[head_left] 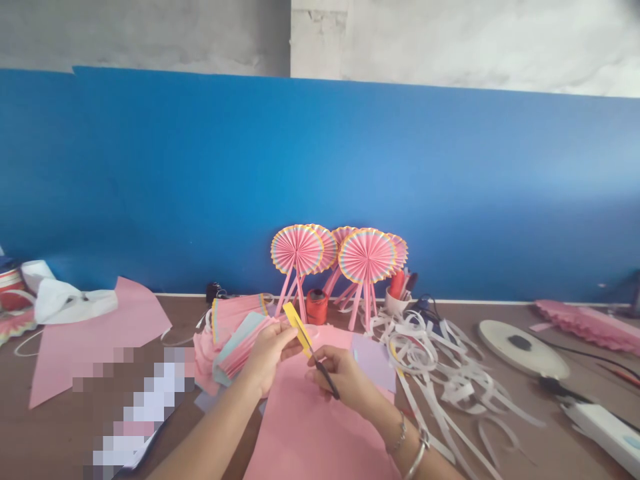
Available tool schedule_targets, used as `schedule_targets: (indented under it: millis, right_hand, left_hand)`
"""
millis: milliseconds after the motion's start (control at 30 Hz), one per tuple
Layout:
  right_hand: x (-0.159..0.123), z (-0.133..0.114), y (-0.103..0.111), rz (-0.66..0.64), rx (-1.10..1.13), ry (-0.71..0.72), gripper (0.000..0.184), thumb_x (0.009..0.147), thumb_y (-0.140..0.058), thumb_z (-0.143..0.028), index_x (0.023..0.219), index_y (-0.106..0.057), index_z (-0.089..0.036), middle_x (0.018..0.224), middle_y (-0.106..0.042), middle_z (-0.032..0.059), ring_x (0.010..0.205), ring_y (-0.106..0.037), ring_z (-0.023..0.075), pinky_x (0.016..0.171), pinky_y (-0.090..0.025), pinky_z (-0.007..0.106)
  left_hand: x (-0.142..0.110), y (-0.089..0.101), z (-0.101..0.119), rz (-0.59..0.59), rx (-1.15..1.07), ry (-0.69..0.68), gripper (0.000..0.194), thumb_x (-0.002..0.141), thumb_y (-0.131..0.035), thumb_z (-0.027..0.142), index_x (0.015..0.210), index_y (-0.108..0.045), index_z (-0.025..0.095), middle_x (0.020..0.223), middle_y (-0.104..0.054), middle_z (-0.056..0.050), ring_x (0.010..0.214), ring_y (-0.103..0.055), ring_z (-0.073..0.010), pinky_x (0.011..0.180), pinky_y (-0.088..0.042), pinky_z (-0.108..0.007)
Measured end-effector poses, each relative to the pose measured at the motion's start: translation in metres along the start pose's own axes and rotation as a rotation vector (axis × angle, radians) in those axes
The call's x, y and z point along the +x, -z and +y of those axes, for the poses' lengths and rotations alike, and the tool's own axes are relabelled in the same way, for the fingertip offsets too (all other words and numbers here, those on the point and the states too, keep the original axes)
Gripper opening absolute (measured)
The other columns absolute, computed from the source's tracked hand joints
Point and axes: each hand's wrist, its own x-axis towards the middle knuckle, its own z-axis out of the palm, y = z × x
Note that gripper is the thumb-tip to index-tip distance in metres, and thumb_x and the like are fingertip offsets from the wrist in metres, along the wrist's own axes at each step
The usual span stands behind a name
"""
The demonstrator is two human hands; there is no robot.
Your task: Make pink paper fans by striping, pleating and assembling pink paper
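Note:
My left hand (274, 348) pinches a yellow paper strip (292, 315) and holds it up over the table. In my right hand (341, 377) is a pair of scissors (328, 379) with dark handles. Their blades lie along the yellow strip, pointing up and to the left. Beneath both hands spreads a large pink paper sheet (320, 433). Folded pink paper (240, 313) with a yellow-and-blue edge lies to the left of my left hand, a pale blue piece (240, 343) among it.
Round pleated pink fans (367, 257) stand on pink legs at the back. A red thread spool (317, 307) is beside them. Curled white strips (460, 373) cover the right side, near a white round disc (523, 348) and a white power strip (607, 433). A blue panel (200, 180) rises behind.

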Motion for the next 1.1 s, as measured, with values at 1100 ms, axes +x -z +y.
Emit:
schedule_targets:
  millis: [1100]
  right_hand:
    - [0.0030,0.0078,-0.0041,0.003,0.040,0.024,0.039,0.059,-0.076,-0.043,0.078,-0.056,-0.016,0.043,-0.052,-0.0074,0.037,-0.046,0.0079,0.039,-0.036,0.019]
  left_hand:
    - [0.0022,-0.0010,-0.0039,0.018,0.018,-0.050,0.035,0.060,-0.074,0.043,0.066,-0.050,0.019,0.076,-0.072,-0.006,0.075,-0.069,-0.0221,0.075,-0.051,-0.035]
